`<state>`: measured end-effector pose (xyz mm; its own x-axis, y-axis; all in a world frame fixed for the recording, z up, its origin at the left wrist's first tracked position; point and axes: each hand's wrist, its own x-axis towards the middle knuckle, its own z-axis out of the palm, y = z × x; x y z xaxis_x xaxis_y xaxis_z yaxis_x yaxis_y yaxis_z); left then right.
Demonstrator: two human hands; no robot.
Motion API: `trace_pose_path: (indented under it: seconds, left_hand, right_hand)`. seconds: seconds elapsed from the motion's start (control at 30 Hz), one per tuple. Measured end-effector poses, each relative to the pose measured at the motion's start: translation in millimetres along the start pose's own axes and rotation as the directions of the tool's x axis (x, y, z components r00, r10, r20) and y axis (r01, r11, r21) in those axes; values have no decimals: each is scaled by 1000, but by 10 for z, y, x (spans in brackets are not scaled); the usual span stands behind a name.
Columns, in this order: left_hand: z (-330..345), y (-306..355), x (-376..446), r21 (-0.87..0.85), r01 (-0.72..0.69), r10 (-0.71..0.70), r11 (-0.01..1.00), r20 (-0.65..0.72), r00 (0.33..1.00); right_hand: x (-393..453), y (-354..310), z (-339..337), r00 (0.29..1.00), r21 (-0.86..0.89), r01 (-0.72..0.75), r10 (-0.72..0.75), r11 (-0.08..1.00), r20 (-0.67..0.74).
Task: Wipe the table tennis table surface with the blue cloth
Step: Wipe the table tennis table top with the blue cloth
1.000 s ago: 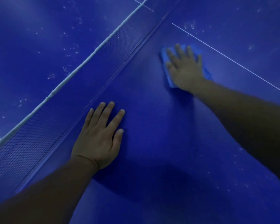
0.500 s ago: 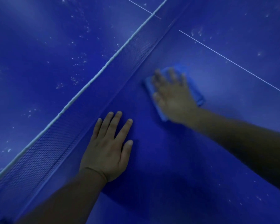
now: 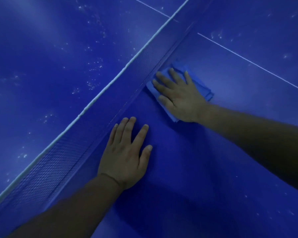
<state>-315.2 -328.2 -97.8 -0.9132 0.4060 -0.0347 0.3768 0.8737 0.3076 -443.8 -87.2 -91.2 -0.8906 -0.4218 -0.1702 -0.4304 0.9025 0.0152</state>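
Right hand (image 3: pixel 181 98) is pressing flat, fingers spread, on the folded cloth (image 3: pixel 199 81), working it tight vs the net (image 3: pixel 96 134) base mid-counter (image 3: pixel 230 152). Left hand (image 3: pixel 126 157) is lying open, empty, beside the net, prob. bracing the lean.

The blue cloth (image 3: pixel 203 88) lies folded in several layers, flat on the table tennis table (image 3: pixel 205 169), its far corner right up against the foot of the net (image 3: pixel 96 127). Its lighter blue stands out from the deep blue, matte tabletop. The table surface carries thin white lines, and pale specks dot it, thicker on the half beyond the net.
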Motion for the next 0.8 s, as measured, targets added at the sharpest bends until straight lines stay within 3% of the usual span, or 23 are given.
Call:
trace_pose_path:
  seconds: [0.03,0.1,0.13,0.2,0.23,0.3,0.37,0.4,0.47,0.57,0.63,0.73,0.8]
  left_hand:
    - [-23,26,64,-18,17,-18,1000,-25,1000]
    - [-87,90,301,-66,20,-24,998,-67,997]
    - [-109,113,450,-80,5,-11,997,-81,997]
    - [-112,152,725,-70,-37,33,997,-55,998]
    - [-96,165,823,-53,-62,61,997,-24,998]
    - [-34,153,924,-20,-103,104,994,37,994]
    - [24,125,945,-21,-139,140,990,59,988]
    - [39,125,927,-26,-146,148,989,65,987]
    - [39,128,930,-25,-145,146,989,61,987]
    - [36,127,944,-26,-126,128,992,84,988]
    - [45,121,962,-2,-133,132,991,93,987]
    - [42,124,982,38,-139,135,990,94,986]
    - [40,124,990,40,-148,144,988,84,986]
  right_hand:
    - [31,76,-17,999,11,-35,35,999,32]
    - [151,399,-99,979,14,-198,199,980,-41]
    - [244,661,-142,945,-9,-318,316,948,-83]
    - [354,932,-235,858,71,-510,513,857,-28]
    - [348,864,-202,862,108,-500,505,859,-29]
    - [243,401,-32,959,53,-268,272,962,-86]
    - [161,274,69,992,101,-91,100,991,-81]
    - [215,371,36,995,111,-72,80,991,-62]
    - [470,749,-44,963,107,-245,254,964,-84]
    - [813,1206,-142,845,170,-514,530,841,-66]
    - [810,956,-124,856,155,-484,502,861,-120]
    - [474,457,50,948,159,-225,253,961,-192]
    - [483,601,9,953,148,-242,263,959,-147]
